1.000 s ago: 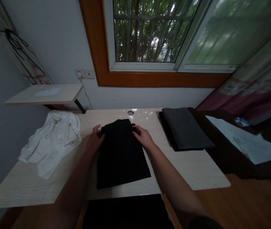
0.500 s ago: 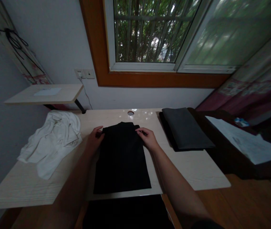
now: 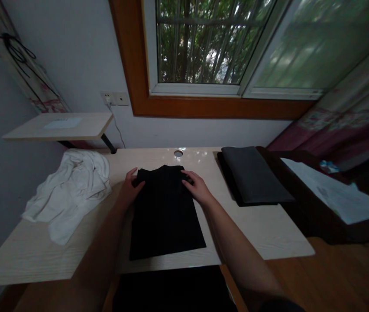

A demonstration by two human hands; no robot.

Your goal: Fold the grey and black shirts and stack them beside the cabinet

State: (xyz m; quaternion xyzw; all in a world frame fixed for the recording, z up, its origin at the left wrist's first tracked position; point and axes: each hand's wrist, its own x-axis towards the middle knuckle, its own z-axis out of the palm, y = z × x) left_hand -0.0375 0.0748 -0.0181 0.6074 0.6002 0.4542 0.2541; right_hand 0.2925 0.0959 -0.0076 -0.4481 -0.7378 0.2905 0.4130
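A folded black garment point(image 3: 167, 212) lies flat on the pale wooden desk point(image 3: 252, 229) in front of me, its far edge raised to a small peak in the middle. My left hand point(image 3: 129, 190) holds its far left corner, the thumb on top and the fingers round the outer edge. At the far right corner my right hand point(image 3: 197, 186) has a similar hold, thumb and forefinger on the cloth. The fingers' undersides are hidden.
A crumpled white cloth point(image 3: 77, 186) lies on the desk's left, below a small raised shelf point(image 3: 87, 125). To the right are a dark grey folded piece point(image 3: 252, 173) over a black one and, beyond the desk, a white sheet point(image 3: 330, 190). A cable hole point(image 3: 178, 154) sits near the back.
Both thumbs have come further in over the cloth, and my right hand has moved slightly left. The garment's near edge has shifted a little away from me, more on its right side.
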